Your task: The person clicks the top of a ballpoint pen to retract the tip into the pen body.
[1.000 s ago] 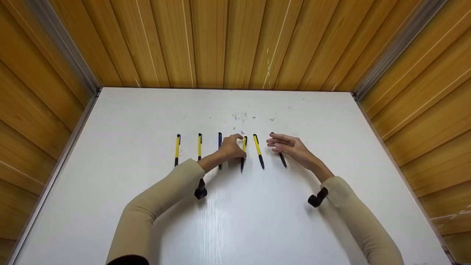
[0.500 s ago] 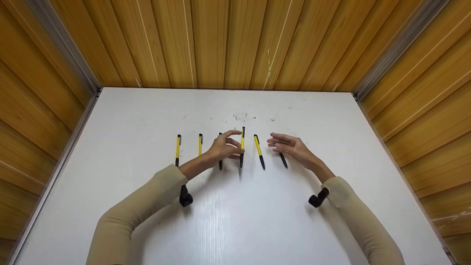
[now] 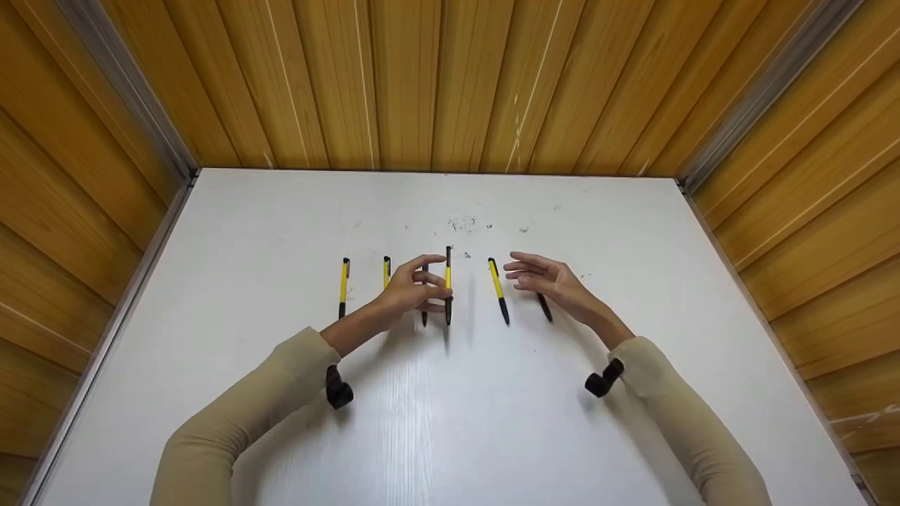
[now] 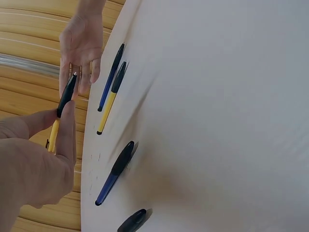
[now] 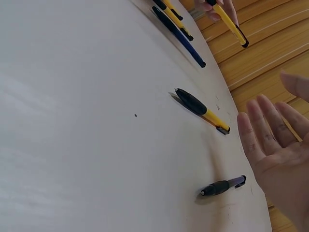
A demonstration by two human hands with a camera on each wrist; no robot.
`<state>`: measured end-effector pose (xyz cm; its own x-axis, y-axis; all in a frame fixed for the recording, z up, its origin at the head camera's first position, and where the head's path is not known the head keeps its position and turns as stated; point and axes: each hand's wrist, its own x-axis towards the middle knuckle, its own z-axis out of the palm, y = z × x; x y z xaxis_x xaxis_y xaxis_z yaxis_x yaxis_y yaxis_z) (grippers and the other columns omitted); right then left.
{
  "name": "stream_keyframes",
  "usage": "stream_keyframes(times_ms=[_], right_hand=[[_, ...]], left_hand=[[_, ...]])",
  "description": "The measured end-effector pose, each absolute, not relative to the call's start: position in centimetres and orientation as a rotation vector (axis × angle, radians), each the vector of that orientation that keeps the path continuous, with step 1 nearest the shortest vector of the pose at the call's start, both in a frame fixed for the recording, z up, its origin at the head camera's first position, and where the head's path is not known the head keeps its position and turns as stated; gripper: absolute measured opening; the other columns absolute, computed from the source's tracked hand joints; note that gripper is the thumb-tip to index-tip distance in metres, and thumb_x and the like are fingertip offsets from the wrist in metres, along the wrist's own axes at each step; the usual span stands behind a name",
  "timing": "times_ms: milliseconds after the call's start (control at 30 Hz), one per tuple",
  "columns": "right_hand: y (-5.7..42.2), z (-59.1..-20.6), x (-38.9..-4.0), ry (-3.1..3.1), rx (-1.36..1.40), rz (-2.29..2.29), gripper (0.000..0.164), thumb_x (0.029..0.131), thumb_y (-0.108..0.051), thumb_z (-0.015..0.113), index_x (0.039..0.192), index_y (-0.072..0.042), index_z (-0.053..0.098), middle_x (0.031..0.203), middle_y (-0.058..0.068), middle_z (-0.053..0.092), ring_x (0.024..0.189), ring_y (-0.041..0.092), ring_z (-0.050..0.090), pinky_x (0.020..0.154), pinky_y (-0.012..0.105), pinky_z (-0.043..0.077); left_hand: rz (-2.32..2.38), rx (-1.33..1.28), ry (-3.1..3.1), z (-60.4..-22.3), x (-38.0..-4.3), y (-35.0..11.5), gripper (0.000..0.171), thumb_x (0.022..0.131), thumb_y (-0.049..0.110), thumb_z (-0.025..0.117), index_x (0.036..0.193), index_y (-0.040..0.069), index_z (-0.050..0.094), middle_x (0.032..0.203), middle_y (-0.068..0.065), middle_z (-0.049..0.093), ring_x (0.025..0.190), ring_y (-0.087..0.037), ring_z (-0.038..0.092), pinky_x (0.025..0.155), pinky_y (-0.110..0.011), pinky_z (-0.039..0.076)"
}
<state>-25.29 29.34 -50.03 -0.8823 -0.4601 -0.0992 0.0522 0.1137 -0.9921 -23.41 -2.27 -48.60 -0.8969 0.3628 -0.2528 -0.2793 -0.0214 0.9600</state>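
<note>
My left hand (image 3: 408, 288) pinches a yellow and black ballpoint pen (image 3: 448, 273) between thumb and fingers, raised over the table. In the left wrist view, the tip of this pen (image 4: 66, 96) points up and away from the hand. Beneath the left hand lies a blue pen (image 3: 425, 318), partly covered by the fingers. My right hand (image 3: 555, 281) hovers with relaxed, extended fingers and holds nothing. Below it is another blue pen (image 5: 224, 186), mostly hidden in the head view. Between the hands a yellow pen (image 3: 498, 288) lies slanted on the table.
Farther left on the white table (image 3: 450, 422) lie two more yellow pens, one at the far left (image 3: 344, 288) and one beside the left hand (image 3: 386, 273). Dark smudges (image 3: 463, 225) mark the surface behind the pens. Wood-patterned walls (image 3: 450, 84) enclose the table's back and sides.
My left hand has lifted the yellow pen off the table and carried it left, toward the blue pen. The right hand has stayed nearly still.
</note>
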Motion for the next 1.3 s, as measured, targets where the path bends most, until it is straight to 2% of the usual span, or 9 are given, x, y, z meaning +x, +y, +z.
stream_keyframes(times_ms=[267, 500, 733, 967, 1300], right_hand=[[27.6, -49.6, -25.0, 2.044, -0.453, -1.811, 0.073, 0.096, -0.006, 0.069, 0.158, -0.002, 0.032, 0.153, 0.030, 0.043, 0.139, 0.041, 0.049, 0.103, 0.023, 0.057], [26.0, -49.4, -24.9, 2.095, -0.558, -1.721, 0.080, 0.092, -0.007, 0.074, 0.160, -0.009, 0.032, 0.154, 0.026, 0.042, 0.137, 0.035, 0.051, 0.104, 0.023, 0.055], [24.5, -49.3, -24.0, 2.147, -0.625, -1.671, 0.091, 0.086, -0.003, 0.079, 0.161, -0.010, 0.029, 0.154, 0.026, 0.040, 0.136, 0.041, 0.048, 0.107, 0.038, 0.055], [22.8, -49.6, -23.6, 2.194, -0.728, -1.576, 0.101, 0.085, -0.009, 0.083, 0.164, -0.014, 0.021, 0.156, 0.018, 0.039, 0.140, 0.043, 0.043, 0.113, 0.053, 0.049], [21.4, -49.7, -23.3, 2.145, -0.725, -1.609, 0.107, 0.083, -0.010, 0.085, 0.165, -0.012, 0.016, 0.159, 0.016, 0.035, 0.140, 0.033, 0.044, 0.116, 0.054, 0.046]], left_hand=[[2.008, 0.100, 1.782, -48.4, -22.8, -1.8, 0.067, 0.088, -0.010, 0.072, 0.148, 0.008, 0.049, 0.093, -0.003, 0.065, 0.088, -0.018, 0.075, 0.081, -0.040, 0.068], [2.011, 0.115, 1.799, -48.3, -22.5, -1.5, 0.069, 0.086, -0.010, 0.073, 0.148, 0.009, 0.049, 0.092, -0.003, 0.065, 0.085, -0.018, 0.075, 0.080, -0.042, 0.068], [1.997, 0.105, 1.778, -48.6, -22.4, -1.3, 0.072, 0.085, -0.009, 0.076, 0.149, 0.009, 0.049, 0.091, -0.003, 0.066, 0.081, -0.016, 0.073, 0.079, -0.041, 0.068], [2.015, 0.111, 1.778, -48.5, -22.0, -1.3, 0.071, 0.085, -0.007, 0.077, 0.148, 0.010, 0.050, 0.091, -0.003, 0.067, 0.079, -0.014, 0.071, 0.077, -0.039, 0.068], [2.025, 0.124, 1.739, -48.6, -21.7, -0.6, 0.070, 0.085, -0.010, 0.074, 0.148, 0.009, 0.049, 0.090, -0.002, 0.066, 0.078, -0.015, 0.072, 0.074, -0.038, 0.068]])
